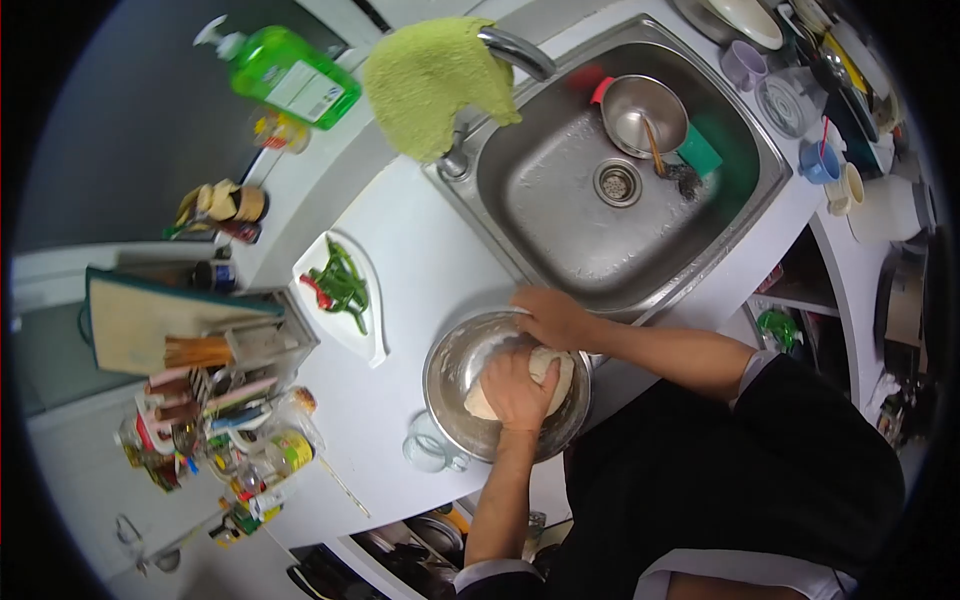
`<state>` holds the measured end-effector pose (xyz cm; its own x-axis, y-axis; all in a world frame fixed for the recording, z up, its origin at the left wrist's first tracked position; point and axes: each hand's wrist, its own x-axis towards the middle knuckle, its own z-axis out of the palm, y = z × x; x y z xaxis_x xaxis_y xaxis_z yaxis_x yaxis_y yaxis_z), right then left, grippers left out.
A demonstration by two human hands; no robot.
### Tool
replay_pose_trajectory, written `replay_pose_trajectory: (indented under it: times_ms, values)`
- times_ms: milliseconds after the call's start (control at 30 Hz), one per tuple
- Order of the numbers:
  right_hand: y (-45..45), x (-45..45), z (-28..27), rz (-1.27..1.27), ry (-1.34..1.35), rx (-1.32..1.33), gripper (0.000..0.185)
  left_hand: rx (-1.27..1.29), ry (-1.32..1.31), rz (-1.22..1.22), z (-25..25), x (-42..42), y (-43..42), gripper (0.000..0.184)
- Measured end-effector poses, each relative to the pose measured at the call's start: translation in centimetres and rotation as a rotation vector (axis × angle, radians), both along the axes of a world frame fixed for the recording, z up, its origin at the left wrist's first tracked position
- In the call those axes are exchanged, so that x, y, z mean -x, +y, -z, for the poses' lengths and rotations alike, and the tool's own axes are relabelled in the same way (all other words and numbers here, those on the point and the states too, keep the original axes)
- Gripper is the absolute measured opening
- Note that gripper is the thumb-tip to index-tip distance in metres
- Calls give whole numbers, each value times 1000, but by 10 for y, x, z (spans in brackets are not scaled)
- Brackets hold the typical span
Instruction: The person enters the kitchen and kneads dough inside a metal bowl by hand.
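Note:
A round metal mixing bowl [437, 385] sits on the white counter beside the sink. Inside it lies a lump of pale dough [558, 392], partly hidden beneath my left hand [515, 388]. That hand's fingers curve over the dough and its thumb is spread to the right, gripping it from above. My right hand [552, 317] is closed on the bowl's rim at the sink side, with some fingertips hidden. Close to the bowl's lower left stands a clear glass mug [426, 450].
A white plate [372, 270] holds green and red peppers. The steel sink [540, 235] contains a metal pot [640, 105] and a green sponge [700, 152]. A green cloth [430, 85] drapes the faucet. Utensils, a cutting board [150, 320] and bottles crowd the left; cups line the right.

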<state>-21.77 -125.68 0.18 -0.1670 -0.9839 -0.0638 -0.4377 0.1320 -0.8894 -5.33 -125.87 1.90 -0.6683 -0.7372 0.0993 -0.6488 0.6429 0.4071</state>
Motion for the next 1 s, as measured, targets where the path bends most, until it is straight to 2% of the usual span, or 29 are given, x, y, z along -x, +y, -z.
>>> replay_pose_trajectory:
  times_ms: [33,167,300,367,400,533,600,700,733,800,833,933,967,1000]
  values:
    - [1,-3,-2,0,-7,-28,21,34,-6,28,3,5,-9,39]
    - [0,0,-7,-12,-32,-88,21,42,5,92,9,10,-28,36]
    - [-1,0,-3,-50,-25,-98,22,6,-27,53,14,12,-34,37]
    - [-5,1,1,-67,-11,-64,23,-154,-77,-52,9,20,-40,40]
    - [-7,4,-1,-76,-3,-47,24,-142,-65,-56,6,21,-41,40]
    - [-9,6,-6,-110,-2,-46,23,-409,-60,-320,-15,20,-33,38]
    - [-11,11,-8,-230,26,-117,24,-498,-35,-414,-28,16,-32,39]
    - [-6,9,0,-209,-32,-63,24,-716,150,-633,-32,-5,-36,41]
    - [-6,7,1,-217,-36,-62,24,-713,149,-641,-28,-10,-34,41]
    - [-8,5,1,-108,-48,39,22,-1063,730,-898,-26,-16,-32,47]
    - [-10,5,1,-116,-51,41,22,-1118,730,-966,-30,-18,-30,53]
    - [-11,2,1,-97,-39,33,20,-1043,779,-1111,-19,-18,-18,57]
    - [-10,1,2,-98,-37,38,20,-1100,723,-977,5,-35,-18,61]
    - [-10,0,2,-96,-34,42,19,-1098,723,-979,-2,-35,-20,61]
